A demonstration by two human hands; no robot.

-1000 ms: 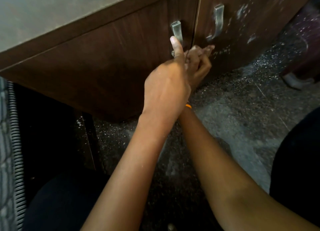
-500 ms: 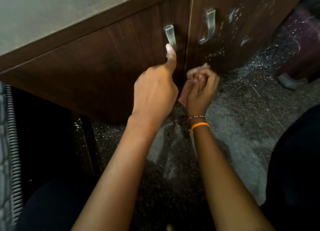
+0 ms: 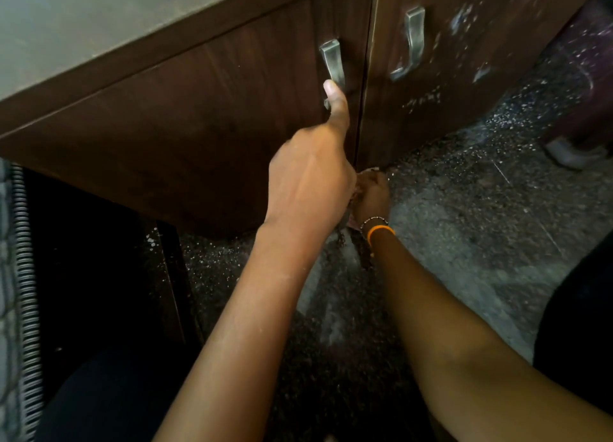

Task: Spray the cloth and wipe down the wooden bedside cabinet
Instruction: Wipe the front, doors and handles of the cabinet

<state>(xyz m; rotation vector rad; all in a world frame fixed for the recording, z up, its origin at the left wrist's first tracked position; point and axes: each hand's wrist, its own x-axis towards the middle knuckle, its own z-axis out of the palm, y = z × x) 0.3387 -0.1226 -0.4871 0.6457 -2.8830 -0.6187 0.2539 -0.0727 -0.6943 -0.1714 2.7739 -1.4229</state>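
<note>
Cabinet [image 3: 205, 116] fills the top of the head view: dark wood, two doors, a metal handle on each.

Left hand [image 3: 310, 179] is at the left door's handle [image 3: 332, 64], thumb up along its lower end. The fingers are hidden behind the palm, so I cannot tell whether they hook the handle.

Right hand [image 3: 371, 196] is low at the bottom edge of the doors, next to the floor [image 3: 464, 226], and mostly hidden behind the left hand. The fingers look curled on something, probably the cloth, but it is too hidden to confirm.

Right door [image 3: 464, 60] has pale splatter marks, and the floor is speckled too.

Judgement: the step is wiping the lower door edge by the centre seam.
- Hold the left door steady by its handle.
- Wipe with the grain and keep the cloth off the gritty floor.
- Do the splattered door next.
</note>
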